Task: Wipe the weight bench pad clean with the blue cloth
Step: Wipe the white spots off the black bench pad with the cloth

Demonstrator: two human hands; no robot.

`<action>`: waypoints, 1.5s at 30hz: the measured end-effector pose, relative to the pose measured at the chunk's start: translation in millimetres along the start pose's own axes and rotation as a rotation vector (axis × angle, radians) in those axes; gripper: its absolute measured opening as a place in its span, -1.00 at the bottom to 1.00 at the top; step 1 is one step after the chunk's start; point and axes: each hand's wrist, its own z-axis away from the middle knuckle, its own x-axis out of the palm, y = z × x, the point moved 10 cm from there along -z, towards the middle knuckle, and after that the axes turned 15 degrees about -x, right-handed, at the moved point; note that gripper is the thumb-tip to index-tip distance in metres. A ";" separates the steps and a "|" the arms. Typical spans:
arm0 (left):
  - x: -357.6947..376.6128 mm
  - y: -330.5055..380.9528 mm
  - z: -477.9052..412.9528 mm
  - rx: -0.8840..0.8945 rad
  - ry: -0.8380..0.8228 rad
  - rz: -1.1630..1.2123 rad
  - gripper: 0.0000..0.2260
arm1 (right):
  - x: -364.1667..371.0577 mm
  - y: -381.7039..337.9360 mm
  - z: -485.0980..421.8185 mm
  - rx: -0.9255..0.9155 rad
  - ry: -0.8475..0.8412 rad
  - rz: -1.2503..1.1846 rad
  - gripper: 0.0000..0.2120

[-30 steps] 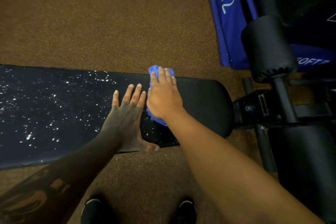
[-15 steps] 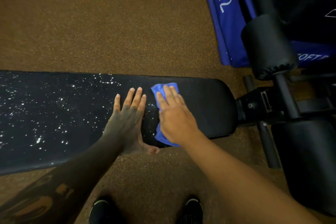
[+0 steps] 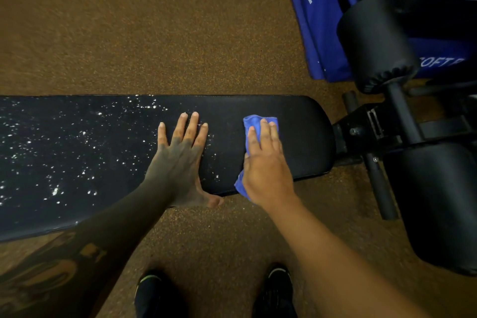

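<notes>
The black bench pad (image 3: 299, 137) runs from the left edge to a rounded end at the right. White specks cover its left and middle part; the right end looks plain black. My right hand (image 3: 265, 162) presses the blue cloth (image 3: 251, 124) flat on the pad near the rounded end; cloth shows above the fingers and below the wrist at the pad's near edge. My left hand (image 3: 180, 160) lies flat on the pad, fingers spread, just left of the cloth, holding nothing.
Black foam rollers (image 3: 374, 44) and the bench's metal frame (image 3: 374, 129) stand at the right. A blue padded block (image 3: 322, 20) with white lettering sits at the upper right. Brown speckled floor (image 3: 154, 20) surrounds the bench. My black shoes (image 3: 154, 292) are below the pad.
My right hand has slid the cloth rightward and toward the near edge, away from my left hand. The left hand stayed flat on the pad. The view has shifted slightly.
</notes>
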 end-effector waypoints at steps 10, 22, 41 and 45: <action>2.7 -1.0 -2.8 0.008 0.019 -0.003 0.46 | -8.7 34.9 40.6 0.205 0.184 -0.045 -0.50; 2.3 -1.3 -1.1 0.002 0.040 0.004 0.45 | 8.4 -22.6 26.4 0.020 0.059 -0.032 -0.46; 5.1 -27.1 5.3 -0.032 -0.004 0.052 0.45 | 11.4 -31.1 -54.8 -0.165 -0.109 0.071 -0.44; 4.0 -29.6 6.3 -0.041 0.018 0.080 0.42 | -14.6 -13.4 -47.0 -0.120 -0.049 0.034 -0.38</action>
